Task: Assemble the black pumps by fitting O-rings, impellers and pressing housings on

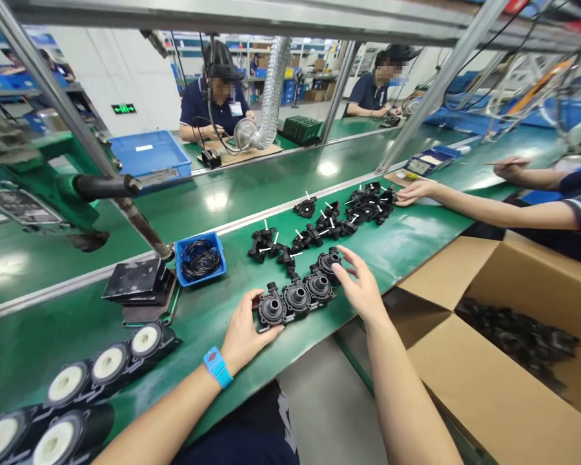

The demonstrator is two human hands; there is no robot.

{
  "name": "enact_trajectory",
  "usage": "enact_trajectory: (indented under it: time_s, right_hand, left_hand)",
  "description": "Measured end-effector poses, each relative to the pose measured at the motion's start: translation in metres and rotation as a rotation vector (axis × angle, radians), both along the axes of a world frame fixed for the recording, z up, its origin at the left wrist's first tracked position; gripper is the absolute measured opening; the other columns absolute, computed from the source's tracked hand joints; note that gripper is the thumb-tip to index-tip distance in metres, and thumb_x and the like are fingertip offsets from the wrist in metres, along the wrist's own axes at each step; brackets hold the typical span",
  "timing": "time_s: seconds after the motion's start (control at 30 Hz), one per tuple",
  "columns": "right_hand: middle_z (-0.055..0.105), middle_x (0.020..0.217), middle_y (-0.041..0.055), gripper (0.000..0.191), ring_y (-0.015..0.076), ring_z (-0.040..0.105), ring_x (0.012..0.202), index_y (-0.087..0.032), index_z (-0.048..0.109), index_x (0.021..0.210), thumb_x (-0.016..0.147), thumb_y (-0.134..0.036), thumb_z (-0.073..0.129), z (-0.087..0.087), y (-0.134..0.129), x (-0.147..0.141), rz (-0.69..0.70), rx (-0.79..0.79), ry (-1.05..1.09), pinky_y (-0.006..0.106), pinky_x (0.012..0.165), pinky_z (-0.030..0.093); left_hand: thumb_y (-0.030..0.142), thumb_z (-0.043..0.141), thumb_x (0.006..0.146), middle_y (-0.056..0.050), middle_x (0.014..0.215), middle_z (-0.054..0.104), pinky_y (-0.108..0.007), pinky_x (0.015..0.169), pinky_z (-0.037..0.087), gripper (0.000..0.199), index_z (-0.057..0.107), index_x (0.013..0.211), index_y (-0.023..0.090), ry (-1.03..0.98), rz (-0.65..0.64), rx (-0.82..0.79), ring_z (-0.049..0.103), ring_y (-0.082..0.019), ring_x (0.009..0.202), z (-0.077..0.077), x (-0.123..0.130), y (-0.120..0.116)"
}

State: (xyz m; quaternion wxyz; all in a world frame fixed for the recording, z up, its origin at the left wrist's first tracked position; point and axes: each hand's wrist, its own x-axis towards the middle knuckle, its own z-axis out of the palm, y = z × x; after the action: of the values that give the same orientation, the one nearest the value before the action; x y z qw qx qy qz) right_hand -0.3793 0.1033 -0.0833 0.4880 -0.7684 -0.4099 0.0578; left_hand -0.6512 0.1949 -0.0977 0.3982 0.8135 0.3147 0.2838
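Observation:
Several black plastic pump covers point(297, 297) with round spouts stand in a slanting row on the green bench. My left hand point(246, 326) grips the cover at the row's near left end point(272, 310), thumb in front and fingers behind. At the far right end, my right hand point(361, 284) has its thumb and fingers around another cover point(328, 261). Behind the row lie more black plastic parts point(314, 234) with thin white pins sticking out. Larger black pump bodies point(110, 363) with white round centres are lined up at the left.
A blue tray point(220, 271) of black rings sits by the black block point(138, 282). A green press point(39, 187) stands at left. On the right, a co-worker's hand point(416, 192) reaches to the pinned parts, above an open carton point(503, 349) of black parts.

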Motion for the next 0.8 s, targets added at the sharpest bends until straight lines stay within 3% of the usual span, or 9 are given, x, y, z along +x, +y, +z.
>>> enact_trajectory:
  time_s: [0.13,0.27,0.4,0.57,0.8]
  right_hand:
    - [0.055,0.137,0.0104,0.051,0.022,0.057,0.123,-0.023,0.071,0.112,0.085,-0.065,0.061,0.013,0.008,0.027,0.126,-0.107,-0.006,0.037,0.102,0.052]
    - [0.054,0.14,0.0088,0.052,0.0224,0.056,0.127,-0.024,0.069,0.116,0.088,-0.066,0.055,0.022,-0.012,0.046,0.196,-0.179,0.014,0.038,0.104,0.052]
    - [0.052,0.144,0.0072,0.051,0.0227,0.054,0.132,-0.025,0.068,0.119,0.089,-0.064,0.055,0.025,-0.031,0.044,0.253,-0.213,0.026,0.036,0.105,0.051]
    - [0.056,0.14,0.0087,0.054,0.0228,0.053,0.133,-0.023,0.065,0.125,0.09,-0.063,0.054,0.017,-0.033,0.027,0.197,-0.159,0.003,0.039,0.111,0.047]
    - [0.06,0.134,0.0088,0.055,0.0228,0.056,0.127,-0.023,0.067,0.123,0.09,-0.065,0.054,0.011,-0.023,0.028,0.099,-0.085,-0.02,0.042,0.114,0.044]
  left_hand:
    - [0.028,0.077,0.079,-0.011,0.136,0.058,-0.046,0.105,0.052,0.071,0.038,0.14,0.024,0.011,-0.014,0.068,0.062,-0.028,0.124,-0.006,0.001,0.0]
    - [0.028,0.076,0.08,-0.012,0.139,0.057,-0.046,0.106,0.051,0.073,0.037,0.142,0.024,0.008,-0.019,0.113,0.06,-0.029,0.127,-0.012,0.002,0.002]
    - [0.029,0.076,0.08,-0.012,0.14,0.057,-0.047,0.107,0.05,0.079,0.034,0.147,0.024,0.026,-0.019,0.128,0.06,-0.03,0.128,-0.014,0.006,0.002]
    - [0.029,0.075,0.081,-0.013,0.142,0.054,-0.05,0.109,0.048,0.085,0.028,0.152,0.025,0.062,-0.053,0.126,0.057,-0.032,0.13,-0.012,0.012,-0.002]
    - [0.03,0.072,0.084,-0.014,0.143,0.051,-0.051,0.111,0.046,0.084,0.025,0.153,0.026,0.057,-0.064,0.116,0.054,-0.032,0.132,-0.011,0.02,-0.005]
